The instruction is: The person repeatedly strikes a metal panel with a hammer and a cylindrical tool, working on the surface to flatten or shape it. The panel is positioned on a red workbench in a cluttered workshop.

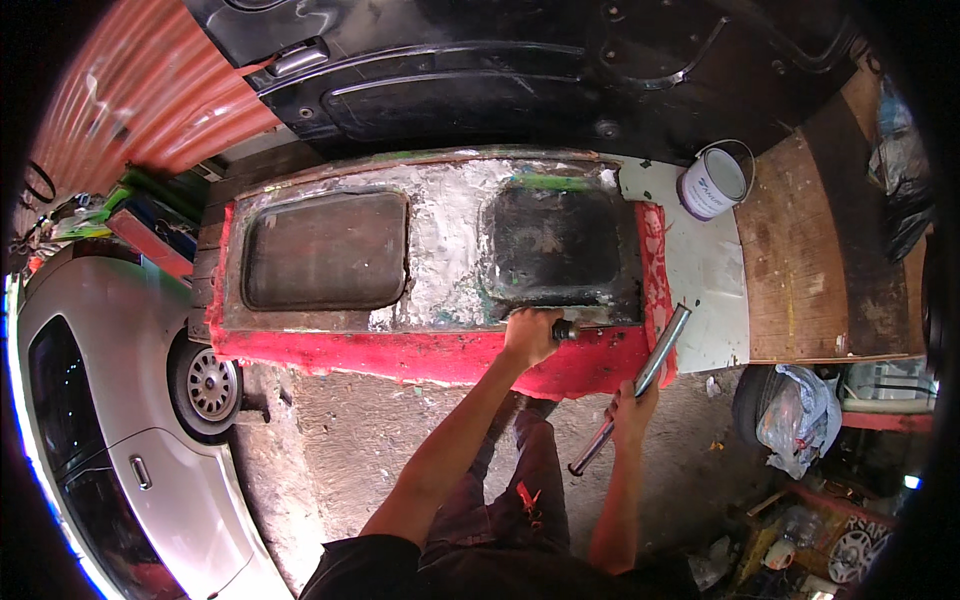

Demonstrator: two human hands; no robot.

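My left hand [533, 336] is closed around a short dark tool [566, 330], whose black round end sticks out to the right of my fist. Its other end is hidden by my fingers. That fist rests at the near edge of a worn vehicle panel [445, 240], which has two dark recesses and patches of white filler between them. My right hand [632, 410] grips a long shiny metal tube [663, 350] at about its middle. The tube slants from upper right to lower left, nearer to me than the panel. A red cloth [400, 352] lies under the panel.
A white paint bucket [716, 184] with a wire handle stands at the bench's far right. Behind the bench is a large black vehicle panel [450, 90]. A silver car [150, 420] is parked at left. A tyre [755, 410] and crates of clutter sit at right.
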